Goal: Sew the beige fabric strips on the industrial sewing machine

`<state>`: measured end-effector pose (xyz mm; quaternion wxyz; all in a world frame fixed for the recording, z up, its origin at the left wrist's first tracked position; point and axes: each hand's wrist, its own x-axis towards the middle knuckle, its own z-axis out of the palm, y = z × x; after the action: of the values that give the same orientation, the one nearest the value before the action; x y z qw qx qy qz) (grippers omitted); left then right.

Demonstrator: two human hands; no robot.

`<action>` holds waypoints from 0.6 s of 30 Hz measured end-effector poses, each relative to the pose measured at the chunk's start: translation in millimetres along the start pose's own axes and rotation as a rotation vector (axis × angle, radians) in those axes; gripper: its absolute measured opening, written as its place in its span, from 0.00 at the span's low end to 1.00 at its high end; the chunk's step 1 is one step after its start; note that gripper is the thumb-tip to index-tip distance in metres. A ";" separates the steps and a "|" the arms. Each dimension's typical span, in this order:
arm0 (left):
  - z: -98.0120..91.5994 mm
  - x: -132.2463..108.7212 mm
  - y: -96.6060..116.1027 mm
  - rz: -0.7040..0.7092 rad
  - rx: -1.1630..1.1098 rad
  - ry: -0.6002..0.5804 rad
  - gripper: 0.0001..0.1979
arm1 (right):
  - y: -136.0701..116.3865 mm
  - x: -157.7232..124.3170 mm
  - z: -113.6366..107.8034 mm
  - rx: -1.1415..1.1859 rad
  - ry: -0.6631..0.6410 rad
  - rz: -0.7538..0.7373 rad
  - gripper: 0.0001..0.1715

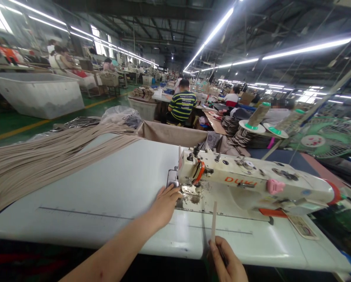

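My left hand [167, 203] lies with its fingers stretched out at the left side of the needle area of a white sewing machine [219, 168]. Its fingertips reach the metal plate [173, 178] beside the presser foot, and nothing shows in its grasp. Near the table's front edge, my right hand [226, 260] pinches a narrow beige strip [213, 221] that sticks up from the fingers. Long beige fabric strips [51, 152] lie in a thick bundle over the left part of the white table [119, 180].
Ruler markings [87, 213] run along the table's front. Two thread cones [259, 115] and a green fan [325, 137] stand behind the machine at right. Beyond the table are a beige fabric-lined bin [175, 133] and a seated person in a striped shirt [183, 105]. A large white tub [37, 94] stands at left.
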<state>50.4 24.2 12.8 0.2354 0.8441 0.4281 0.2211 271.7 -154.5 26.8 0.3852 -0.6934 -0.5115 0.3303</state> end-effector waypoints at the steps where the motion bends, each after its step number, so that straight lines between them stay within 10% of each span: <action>1: -2.2 4.5 -3.3 -0.005 -0.033 0.009 0.21 | -1.5 1.1 3.5 -0.005 0.007 -0.015 0.28; 18: -19.3 110.8 -40.0 -0.018 -0.057 0.064 0.29 | -35.5 41.3 61.5 -0.146 -0.170 -0.186 0.31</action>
<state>73.9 140.7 23.6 0.2476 0.8255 0.4367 0.2579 213.7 -96.3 25.3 0.3181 -0.6386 -0.6272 0.3127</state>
